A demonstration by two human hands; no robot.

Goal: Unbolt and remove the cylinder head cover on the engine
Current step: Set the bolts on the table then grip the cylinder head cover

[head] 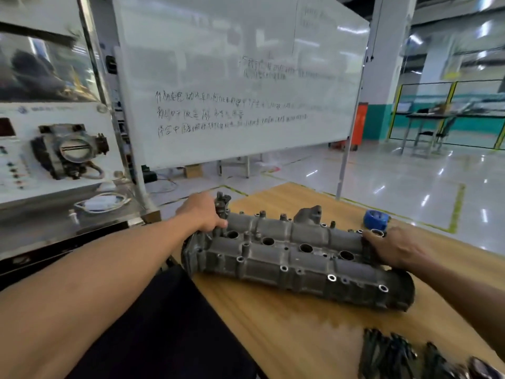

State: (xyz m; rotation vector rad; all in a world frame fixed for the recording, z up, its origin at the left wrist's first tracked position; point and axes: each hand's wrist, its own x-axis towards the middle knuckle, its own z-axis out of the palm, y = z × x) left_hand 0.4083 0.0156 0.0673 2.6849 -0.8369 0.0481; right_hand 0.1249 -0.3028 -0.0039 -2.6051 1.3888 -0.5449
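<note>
Left hand (202,212) is curled round the nine o'clock end of the cylinder head cover (295,258), beside the small bracket that stands up there; one digit is laid along the top face and the rest are hidden behind the casting. The three o'clock end is taken by the right hand (396,247), its fingers bent over the upper edge and its back turned to the camera. The cover is seen as a long grey casting with its top face up, lying slantwise on the wooden table (273,337), from about ten o'clock down towards four o'clock. Whether it is resting fully on the wood or is slightly raised cannot be told. A row of round wells is shown along its middle, and open bolt holes along its edges. A heap of dark bolts (393,354) is laid on the table at five o'clock, well apart from the cover. A blue roll (375,219) is placed just beyond the right hand, at about two o'clock. A whiteboard (235,91) with handwriting is set up at twelve o'clock, and a throttle body (71,151) is mounted on a panel at nine o'clock.
</note>
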